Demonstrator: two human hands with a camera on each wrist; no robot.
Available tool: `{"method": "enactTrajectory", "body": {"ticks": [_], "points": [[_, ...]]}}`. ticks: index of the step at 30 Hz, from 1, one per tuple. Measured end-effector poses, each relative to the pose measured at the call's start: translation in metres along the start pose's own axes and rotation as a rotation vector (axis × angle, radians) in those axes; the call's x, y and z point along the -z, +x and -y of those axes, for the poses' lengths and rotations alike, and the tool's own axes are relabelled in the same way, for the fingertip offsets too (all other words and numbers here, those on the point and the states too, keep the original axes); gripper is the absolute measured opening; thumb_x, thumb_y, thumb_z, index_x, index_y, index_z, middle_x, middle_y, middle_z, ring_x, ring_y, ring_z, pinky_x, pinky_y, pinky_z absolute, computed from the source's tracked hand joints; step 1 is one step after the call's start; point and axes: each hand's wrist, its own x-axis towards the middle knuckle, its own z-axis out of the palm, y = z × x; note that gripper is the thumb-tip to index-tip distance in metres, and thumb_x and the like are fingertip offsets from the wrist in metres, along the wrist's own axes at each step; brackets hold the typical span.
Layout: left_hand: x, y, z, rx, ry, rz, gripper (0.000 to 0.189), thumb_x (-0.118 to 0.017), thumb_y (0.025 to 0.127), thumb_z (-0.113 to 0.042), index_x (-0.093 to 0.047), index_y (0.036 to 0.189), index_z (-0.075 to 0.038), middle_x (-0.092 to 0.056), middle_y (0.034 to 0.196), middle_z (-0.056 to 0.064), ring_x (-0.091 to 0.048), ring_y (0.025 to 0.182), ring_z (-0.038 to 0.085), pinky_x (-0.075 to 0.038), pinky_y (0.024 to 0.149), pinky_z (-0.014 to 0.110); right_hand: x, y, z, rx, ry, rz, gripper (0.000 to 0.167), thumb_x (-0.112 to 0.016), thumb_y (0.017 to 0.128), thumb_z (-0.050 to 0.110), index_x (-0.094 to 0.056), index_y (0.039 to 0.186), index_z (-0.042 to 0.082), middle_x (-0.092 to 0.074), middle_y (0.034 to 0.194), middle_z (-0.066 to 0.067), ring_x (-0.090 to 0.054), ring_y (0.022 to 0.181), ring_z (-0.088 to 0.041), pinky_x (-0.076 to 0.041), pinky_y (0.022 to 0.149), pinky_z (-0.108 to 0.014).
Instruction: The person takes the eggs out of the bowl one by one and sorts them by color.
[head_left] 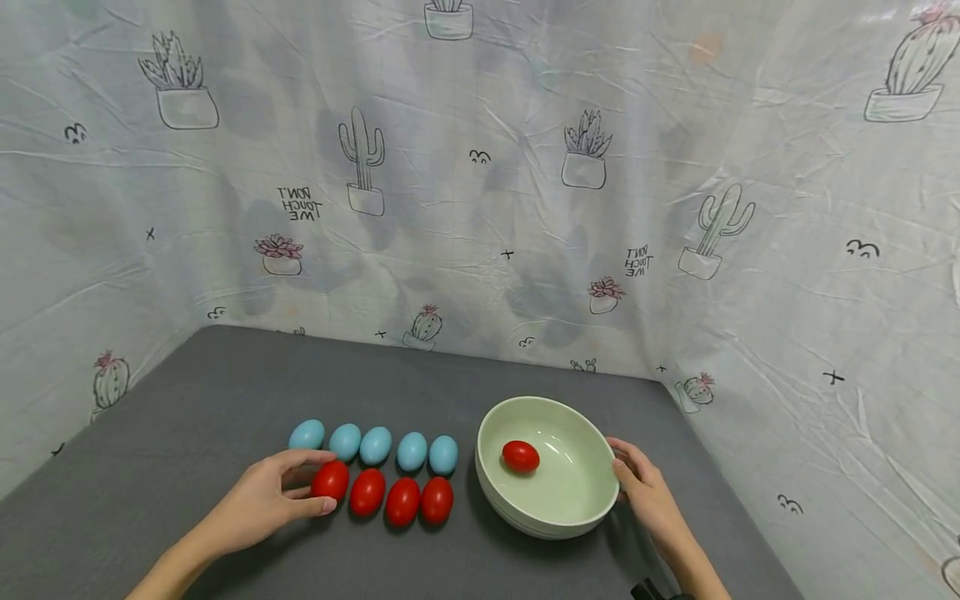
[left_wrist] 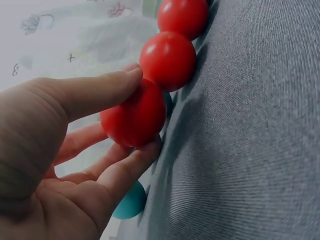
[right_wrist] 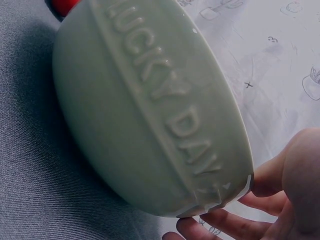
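My left hand pinches a red egg between thumb and fingers, at the left end of a row of red eggs. A row of several blue eggs lies just behind the red ones. To the right stands a pale green bowl with one red egg inside. My right hand holds the bowl's right side. In the right wrist view, the thumb sits near the rim and the fingers lie lower against the wall; raised letters there read LUCKY DAY.
A dark grey cloth covers the table under everything. White sheeting printed with cacti hangs behind the table and along both sides.
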Motion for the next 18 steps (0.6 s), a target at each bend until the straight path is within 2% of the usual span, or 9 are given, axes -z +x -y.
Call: {"method": "enactTrajectory", "body": {"ticks": [10,18], "points": [[-0.0045,0.0017,0.0045,0.046,0.05,-0.04,0.069,-0.089,0.073,-0.03,-0.06,0.127,0.0,-0.058,0.128,0.015,-0.062,0.111,0.032,-0.057,0.082,0.031,-0.0001,-0.0004,-0.0006,0.008,0.014,-0.001,0.039,-0.044,0.107,0.013,-0.043,0.145,0.002,-0.052,0.136,-0.025,-0.059,0.108,-0.03,-0.055,0.072,-0.033],[-0.0076,0.0042,0.0035,0.07,0.17,-0.107,0.077,-0.089,0.072,-0.037,-0.057,0.131,0.0,-0.063,0.123,0.009,-0.063,0.106,0.024,-0.056,0.084,0.037,-0.0006,-0.0008,-0.0003,0.009,0.011,-0.006,0.039,-0.044,0.107,0.013,-0.044,0.144,0.002,-0.052,0.135,-0.025,-0.059,0.108,-0.03,-0.055,0.072,-0.034]]}}
